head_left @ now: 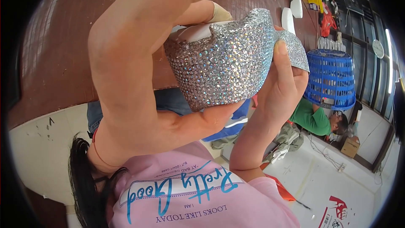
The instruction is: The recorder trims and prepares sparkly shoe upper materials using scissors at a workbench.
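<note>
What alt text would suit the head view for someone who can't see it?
The person's left hand and right hand hold curved, glittering silver material near a brown table. At right are a blue plastic basket and another person in green.

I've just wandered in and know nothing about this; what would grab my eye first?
Probably the glittering silver piece in the middle, held between the left hand and the right hand. After that, the bright blue latticed basket stands out on the right, with a person in a green top just below it in the picture.
</note>
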A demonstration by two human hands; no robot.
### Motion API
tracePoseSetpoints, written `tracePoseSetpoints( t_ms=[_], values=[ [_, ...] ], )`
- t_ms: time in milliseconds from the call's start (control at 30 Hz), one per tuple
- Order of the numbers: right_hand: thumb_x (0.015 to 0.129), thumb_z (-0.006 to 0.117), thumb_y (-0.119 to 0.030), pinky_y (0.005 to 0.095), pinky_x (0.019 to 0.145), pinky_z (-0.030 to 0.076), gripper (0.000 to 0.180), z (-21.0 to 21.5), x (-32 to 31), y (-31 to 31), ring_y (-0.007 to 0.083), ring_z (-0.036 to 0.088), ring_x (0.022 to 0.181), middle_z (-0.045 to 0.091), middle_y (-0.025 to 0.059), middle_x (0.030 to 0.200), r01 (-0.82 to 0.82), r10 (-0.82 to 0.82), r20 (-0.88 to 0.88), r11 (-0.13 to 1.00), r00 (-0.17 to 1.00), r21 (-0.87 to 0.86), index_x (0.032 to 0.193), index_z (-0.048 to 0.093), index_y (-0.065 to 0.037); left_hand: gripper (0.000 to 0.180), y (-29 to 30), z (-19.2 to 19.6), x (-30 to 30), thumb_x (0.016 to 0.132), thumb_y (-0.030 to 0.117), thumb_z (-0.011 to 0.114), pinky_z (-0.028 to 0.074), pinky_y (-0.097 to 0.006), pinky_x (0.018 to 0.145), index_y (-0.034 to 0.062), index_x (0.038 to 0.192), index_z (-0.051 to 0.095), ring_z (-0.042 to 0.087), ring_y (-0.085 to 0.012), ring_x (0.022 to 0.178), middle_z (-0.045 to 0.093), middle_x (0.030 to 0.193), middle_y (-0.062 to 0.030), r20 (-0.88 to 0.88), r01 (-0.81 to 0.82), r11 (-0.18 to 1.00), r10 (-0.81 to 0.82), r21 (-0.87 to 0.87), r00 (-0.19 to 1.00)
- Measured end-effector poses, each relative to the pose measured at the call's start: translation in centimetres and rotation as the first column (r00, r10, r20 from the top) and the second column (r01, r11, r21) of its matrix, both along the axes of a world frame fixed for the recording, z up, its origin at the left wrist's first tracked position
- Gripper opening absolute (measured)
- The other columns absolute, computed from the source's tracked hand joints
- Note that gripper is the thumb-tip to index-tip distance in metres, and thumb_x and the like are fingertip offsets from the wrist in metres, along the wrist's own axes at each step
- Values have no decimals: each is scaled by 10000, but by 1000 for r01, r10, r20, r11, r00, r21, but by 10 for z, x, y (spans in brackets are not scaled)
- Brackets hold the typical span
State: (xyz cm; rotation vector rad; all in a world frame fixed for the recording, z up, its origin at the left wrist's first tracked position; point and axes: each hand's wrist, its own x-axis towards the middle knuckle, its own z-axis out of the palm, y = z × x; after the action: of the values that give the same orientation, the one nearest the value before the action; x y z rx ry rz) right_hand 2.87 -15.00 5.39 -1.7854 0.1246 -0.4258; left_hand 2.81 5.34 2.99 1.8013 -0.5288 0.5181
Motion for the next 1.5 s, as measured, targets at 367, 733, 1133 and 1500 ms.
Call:
tracePoseSetpoints(
  t_ms=[367,733,1133,1500],
  values=[
    [886,516,-56,235,790,479,276,-2,0,-1,184,617,885,602,200,1085,-33,33,-13,999,999,2,1097,546,119,769,-20,-19,0,530,156,774,506,-238,689,-33,1207,464,585,-172,776,547,1118,-122,20,3,972,2,-237,1000],
    [885,509,-61,312,842,487,286,61,-44,8,242,622,908,587,224,1101,131,-108,102,957,989,-260,1120,529,101,737,-29,-51,2,573,60,771,493,-243,693,-9,1225,433,581,-183,786,548,1111,-118,59,-71,962,90,-264,994],
    [926,482,-269,410,978,377,424,76,-65,-22,276,507,1122,517,172,1227,106,-170,166,935,971,339,1299,429,-73,732,-46,-15,5,578,-3,745,469,-263,762,-17,1235,423,566,-194,842,553,1097,-135,202,125,972,-84,-197,976],
    [871,484,-492,444,1082,170,723,11,-58,-37,303,229,1336,300,171,1423,-204,84,417,946,905,253,1404,276,-49,814,-83,62,9,565,13,752,454,-256,753,-7,1286,374,559,-191,849,528,1117,-127,260,284,956,-294,78,920]
  ],
)
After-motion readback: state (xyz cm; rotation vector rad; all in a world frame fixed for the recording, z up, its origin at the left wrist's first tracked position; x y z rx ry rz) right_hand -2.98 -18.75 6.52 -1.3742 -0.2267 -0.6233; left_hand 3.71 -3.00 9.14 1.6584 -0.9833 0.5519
